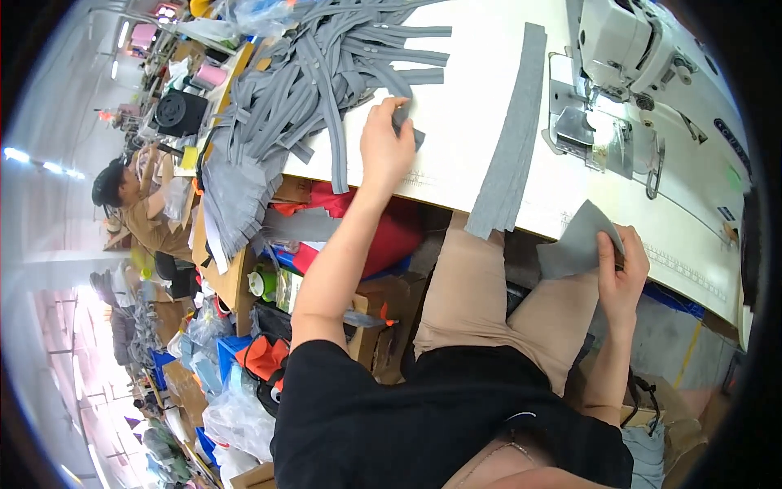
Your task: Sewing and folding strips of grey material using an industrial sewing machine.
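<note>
My left hand point(385, 148) is at the near edge of a tangled pile of grey strips point(326, 69), which look like zipper tape. Its fingers are curled around the end of one grey strip point(419, 138), and the hand partly hides it. My right hand point(623, 265) pinches a flat grey fabric piece point(580, 244) by its right side. That piece tilts over the table's front edge, above my right thigh. Between the hands a long stack of grey fabric strips point(511, 130) lies on the white table point(464, 90), its near end hanging over the edge.
A white sewing machine point(627, 49) stands at the right, its needle area beside the strip stack. To the left, more grey fabric pieces point(236, 191) hang over a wooden edge. Red cloth point(391, 240) lies below the table. A co-worker point(142, 204) sits at the far left.
</note>
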Tool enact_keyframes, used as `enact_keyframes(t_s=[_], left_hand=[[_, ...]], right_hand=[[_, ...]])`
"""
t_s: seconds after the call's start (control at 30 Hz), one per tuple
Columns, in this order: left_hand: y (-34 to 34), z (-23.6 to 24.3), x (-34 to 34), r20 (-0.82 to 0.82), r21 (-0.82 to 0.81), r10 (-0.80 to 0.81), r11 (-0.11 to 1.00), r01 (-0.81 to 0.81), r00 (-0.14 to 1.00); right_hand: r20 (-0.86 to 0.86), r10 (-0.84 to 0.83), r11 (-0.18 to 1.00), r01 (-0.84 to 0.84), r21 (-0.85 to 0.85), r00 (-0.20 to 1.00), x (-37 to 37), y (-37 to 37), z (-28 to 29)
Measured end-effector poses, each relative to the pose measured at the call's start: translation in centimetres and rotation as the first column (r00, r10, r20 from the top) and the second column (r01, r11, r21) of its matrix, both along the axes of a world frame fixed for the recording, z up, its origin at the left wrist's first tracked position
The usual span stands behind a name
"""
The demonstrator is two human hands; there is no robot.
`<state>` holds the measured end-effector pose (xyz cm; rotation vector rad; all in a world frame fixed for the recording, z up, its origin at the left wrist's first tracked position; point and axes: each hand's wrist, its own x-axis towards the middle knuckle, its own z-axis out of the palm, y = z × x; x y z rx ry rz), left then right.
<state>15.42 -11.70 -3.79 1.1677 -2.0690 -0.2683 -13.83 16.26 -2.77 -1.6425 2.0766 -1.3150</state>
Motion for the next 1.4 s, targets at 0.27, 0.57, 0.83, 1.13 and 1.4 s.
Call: enact_keyframes(t_s=[0.27,0.57,0.83,1.13,1.4], left_hand=[[0.2,6.8,1.4,-0.806,-0.048,-0.107,0.992,0.117,0.582],[5.2,16.7,2.6,-0.491,0.446,-0.628,0.414,0.793,0.604],[5.5,14.6,-1.8,-0.671,0.432,-0.603,0.155,0.889,0.431],[10.4,6.8,-7.9,-0.941,0.189,-0.319,-0.22,0.957,0.113],[15.4,6.2,-11.6,-0.818,0.556,-0.204,-0.035,0.831,0.539]], right_hand=[[0.066,-0.001,0.999,0.004,-0.037,0.998,0.1,-0.1,-0.8],[0.21,0.566,0.778,-0.433,-0.455,0.797,5.9,-4.2,4.9],[0.601,0.706,0.616,-0.743,-0.262,0.374,6.8,-0.4,3.8],[0.759,0.355,0.911,-0.384,-0.15,0.547,3.6,4.9,2.2],[0.46,-0.001,0.989,0.069,-0.132,0.888,2.5,4.1,2.5]])
